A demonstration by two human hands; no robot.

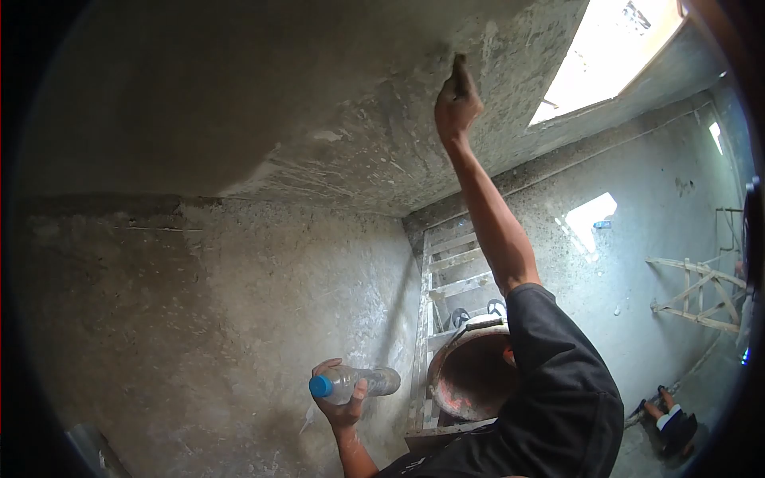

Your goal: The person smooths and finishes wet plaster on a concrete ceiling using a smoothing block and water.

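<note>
My left hand [343, 406] is wrapped round a clear plastic bottle [362, 384] with a blue cap, its inside dull and greyish. The bottle lies nearly sideways in the grip, cap to the left. High up, my right hand [458, 103] reaches to the rough grey plastered surface [398, 127], fingers closed. A dark, narrow shape shows at its tip; whether it is a finger or a small held thing I cannot make out. Below my right arm stands a bucket [470, 374] with a raised handle, its inner wall stained reddish, partly hidden by my dark sleeve.
The bucket rests by a ladder-like wooden frame [426, 295], with shoes [496, 307] showing beside it. A bright opening [613, 56] is at upper right. On the floor far below are a wooden trestle [701, 295], a small blue item [602, 225] and another person [673, 426].
</note>
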